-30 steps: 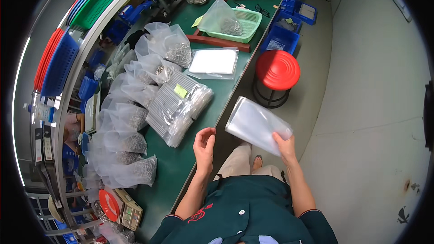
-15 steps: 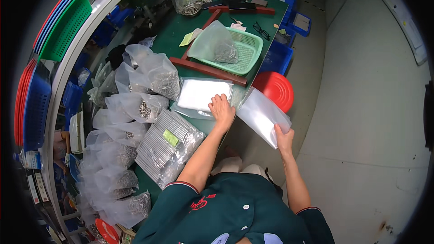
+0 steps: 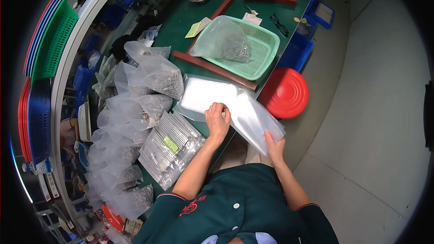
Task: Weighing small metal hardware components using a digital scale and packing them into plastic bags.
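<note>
My right hand (image 3: pixel 275 146) grips the lower corner of a clear plastic bag (image 3: pixel 255 119), held slanting over the table's edge. The bag's far end lies against a stack of flat plastic bags (image 3: pixel 205 94) on the green table. My left hand (image 3: pixel 218 121) is over the near side of that stack, beside the held bag, its fingers curled together. Whatever may be between those fingertips is hidden. Just left of my left forearm lies a plastic-wrapped bundle of thin metal rods (image 3: pixel 162 142) with a yellow-green label.
Several clear bags of small metal parts (image 3: pixel 165 81) line the table's left side. Beyond a dark red bar (image 3: pixel 217 71) stands a pale green basket (image 3: pixel 264 58) with a filled bag. A red round stool (image 3: pixel 287 94) is right of the table, near blue crates (image 3: pixel 296 54).
My right hand has brought the clear bag left and closer to the stack. My left hand has drawn back slightly from the stack, its fingers curling. The view has shifted a little.
</note>
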Demonstrator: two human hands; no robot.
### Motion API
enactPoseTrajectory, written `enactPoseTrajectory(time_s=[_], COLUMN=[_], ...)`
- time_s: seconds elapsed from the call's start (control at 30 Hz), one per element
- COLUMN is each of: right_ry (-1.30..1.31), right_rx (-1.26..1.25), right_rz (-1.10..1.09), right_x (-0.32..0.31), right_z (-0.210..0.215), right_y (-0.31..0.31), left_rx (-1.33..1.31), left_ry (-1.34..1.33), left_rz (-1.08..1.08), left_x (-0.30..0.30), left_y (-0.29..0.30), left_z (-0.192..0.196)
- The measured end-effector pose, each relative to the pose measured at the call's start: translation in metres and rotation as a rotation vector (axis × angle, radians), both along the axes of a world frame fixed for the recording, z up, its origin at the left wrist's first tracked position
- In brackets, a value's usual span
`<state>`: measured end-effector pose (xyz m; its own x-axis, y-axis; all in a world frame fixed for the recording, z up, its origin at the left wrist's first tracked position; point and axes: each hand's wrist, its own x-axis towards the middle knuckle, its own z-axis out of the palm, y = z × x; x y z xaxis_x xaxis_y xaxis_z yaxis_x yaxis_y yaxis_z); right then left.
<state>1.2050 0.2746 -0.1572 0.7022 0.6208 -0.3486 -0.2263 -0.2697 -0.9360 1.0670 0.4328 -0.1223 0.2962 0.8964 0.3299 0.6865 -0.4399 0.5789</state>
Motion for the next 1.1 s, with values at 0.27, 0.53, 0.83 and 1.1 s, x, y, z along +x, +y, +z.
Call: enactPoseTrajectory(time_s=[0.27, 0.53, 0.83, 1.1], right_ry=[0.053, 0.04, 0.26, 0.347], right_rx=[-0.067, -0.154, -0.101, -0.159], right_rz=[0.361, 0.824, 0.843, 0.882], right_x=[0.012, -0.018, -0.016, 0.025], right_z=[-0.039, 0.006, -0.03, -0.018], right_y=[0.072, 0.155, 0.194, 0.135], left_rx=[0.014, 0.048, 0.045, -0.073], left_ry=[0.104, 0.101, 0.092, -0.035], left_rz=[0.013, 0.129, 0.208, 0.433], left_x=[0.001, -0.001, 0.012, -0.037], left_y=[-0.007, -0.009, -0.02, -0.106], left_z=[-0.002, 0.007, 0.006, 0.04])
